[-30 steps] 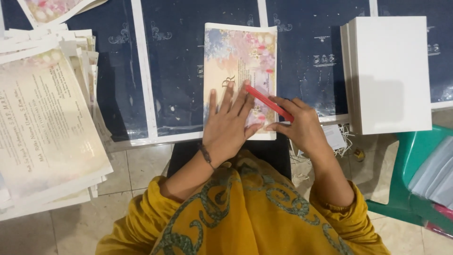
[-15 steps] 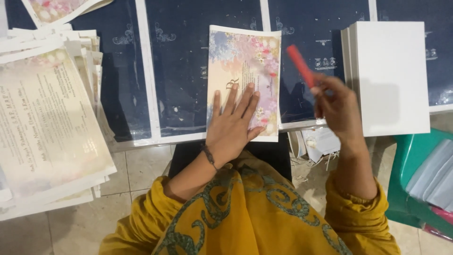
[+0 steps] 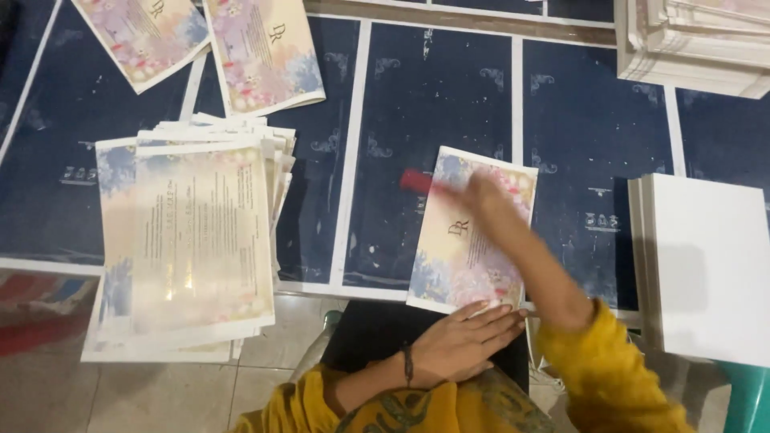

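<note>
A red stick [image 3: 415,181] is gripped in the blurred right hand [image 3: 481,191] over the floral card [image 3: 469,232] at the dark sheets' near edge, steadied by the flat, open left hand [image 3: 465,345]; a finished stack [image 3: 188,240] lies left, white blanks [image 3: 710,265] wait right.

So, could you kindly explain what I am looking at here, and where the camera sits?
The camera sits on a person's head and looks down at their own two hands. The right hand reaches over a flowery card with a red stick, blurred by motion. The left hand rests flat at the card's near edge. The card lies on dark blue sheets. A pile of printed cards lies to the left, and a white stack to the right.
</note>
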